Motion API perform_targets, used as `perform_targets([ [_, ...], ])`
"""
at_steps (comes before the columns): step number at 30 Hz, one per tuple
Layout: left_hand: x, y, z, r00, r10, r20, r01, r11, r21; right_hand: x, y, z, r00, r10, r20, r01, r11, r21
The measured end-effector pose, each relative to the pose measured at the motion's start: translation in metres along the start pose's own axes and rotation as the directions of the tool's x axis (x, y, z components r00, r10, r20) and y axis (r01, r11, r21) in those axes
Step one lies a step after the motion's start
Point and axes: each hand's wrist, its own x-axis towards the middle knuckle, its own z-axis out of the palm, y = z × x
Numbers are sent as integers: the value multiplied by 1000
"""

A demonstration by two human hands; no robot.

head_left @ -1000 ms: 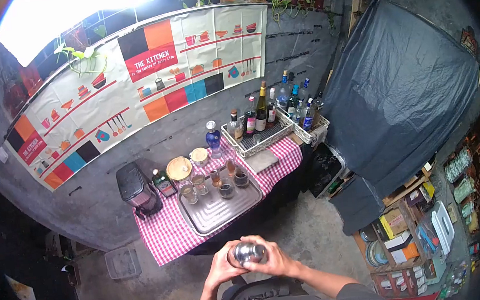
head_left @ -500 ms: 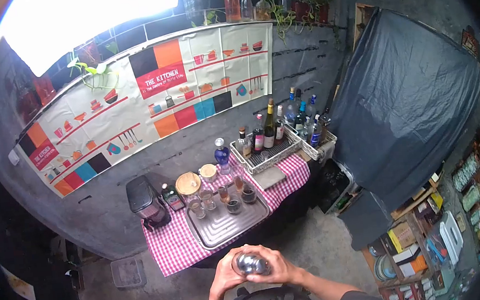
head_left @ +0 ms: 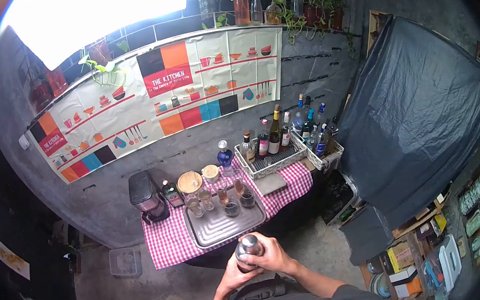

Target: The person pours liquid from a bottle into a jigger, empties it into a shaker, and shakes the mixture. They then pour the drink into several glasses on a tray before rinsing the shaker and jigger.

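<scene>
Silver metal shaker (head_left: pixel 250 252) clasped in both hands, just on the near side of the table (head_left: pixel 171 243) and apart from it, with the rounded cap facing up toward the camera. Left hand (head_left: pixel 238 275) wrapped low around the body, fingertips partly hidden, so impossible to tell whether pressed together or slightly spread. Right hand (head_left: pixel 272 257) closed around the upper part, thumb across the near side, fingers curled over the far side. Beyond the hands, a metal tray (head_left: pixel 224 231) on a red-and-white checked cloth (head_left: pixel 163 251), with glasses (head_left: pixel 231 209) crowded toward its far side, some with amber or dark contents, others pale. Behind these, two jars with round wooden lids (head_left: pixel 189 182), a blue bottle (head_left: pixel 224 155) and a dark bottle (head_left: pixel 172 195), the last beside a black coffee maker (head_left: pixel 146 195). To the right, a grey slab (head_left: pixel 271 184) in front of a pale basket (head_left: pixel 279 166) full of bottles, and a second basket (head_left: pixel 331 158) close beside it, also holding bottles. On the floor to the left, a clear plastic box (head_left: pixel 125 263); at far right, a hanging dark sheet (head_left: pixel 417 113) above shelves of boxes (head_left: pixel 402 255)
</scene>
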Motion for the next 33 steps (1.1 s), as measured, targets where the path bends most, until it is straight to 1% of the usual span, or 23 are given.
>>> perform_targets([
  [1,-1,-2,5,996,-84,13,85,993,-80,1,-4,1,1000,19,-11,-19,1000,4],
  [3,0,-13,-2,996,-85,16,86,994,-73,-2,-1,4,983,-182,6,181,975,-126],
  [4,2,-7,-4,999,30,-13,-30,999,19,-3,6,3,930,-368,19,368,925,-97],
  [5,4,-3,-7,989,147,-30,-143,983,114,-4,10,-1,886,-459,74,464,876,-132],
  [7,7,-5,-13,982,189,20,-189,964,188,-7,16,-7,905,-422,55,425,900,-94],
  [9,4,-3,-11,997,71,-27,-62,967,248,1,21,-12,984,-164,69,160,985,56],
  [11,4,1,6,999,19,-37,-21,998,-58,13,18,-9,997,-51,58,47,997,65],
  [13,6,-6,-3,998,64,-7,-64,997,46,12,-7,-8,986,-133,105,138,989,-44],
  [14,7,-13,-11,996,86,-27,-85,996,34,11,-5,-5,937,-341,73,348,932,-103],
  [15,8,-5,-14,993,108,-47,-107,994,22,10,-8,-7,895,-423,146,442,886,-141],
  [16,9,3,-19,990,143,-16,-138,977,160,6,-11,-9,875,-460,153,480,867,-138],
  [17,8,11,-20,982,188,3,-185,967,177,3,-12,-12,854,-495,162,516,846,-135],
  [19,7,9,-15,996,79,-30,-72,981,181,8,-3,-17,914,-375,157,399,901,-171],
  [20,6,8,-8,998,58,0,-58,992,111,11,-2,-18,971,-198,136,205,978,-44],
  [21,5,26,7,998,44,-46,-43,999,25,14,-2,-17,984,-147,100,148,989,-5],
  [23,5,30,7,999,26,-30,-25,999,39,10,-22,-16,983,-145,117,153,986,-66],
  [24,9,30,-1,996,88,-22,-86,995,59,9,-16,-9,945,-315,84,322,943,-88],
  [25,12,30,-8,989,146,-15,-144,986,78,6,-12,-8,908,-405,107,412,909,-59],
  [27,12,33,-13,984,181,-3,-178,971,157,-1,-10,-11,872,-481,96,490,862,-132],
  [29,7,33,-16,998,53,38,-62,947,316,0,-6,-19,924,-377,69,381,921,-78],
  [30,6,39,-8,1000,-8,30,-1,959,285,3,-5,-18,958,-285,32,285,959,8],
  [31,8,28,-7,999,-6,44,-1,985,171,3,-8,-18,995,-89,39,86,994,69],
  [33,8,28,0,999,31,19,-32,998,54,5,-19,-16,999,-9,46,7,999,39],
])
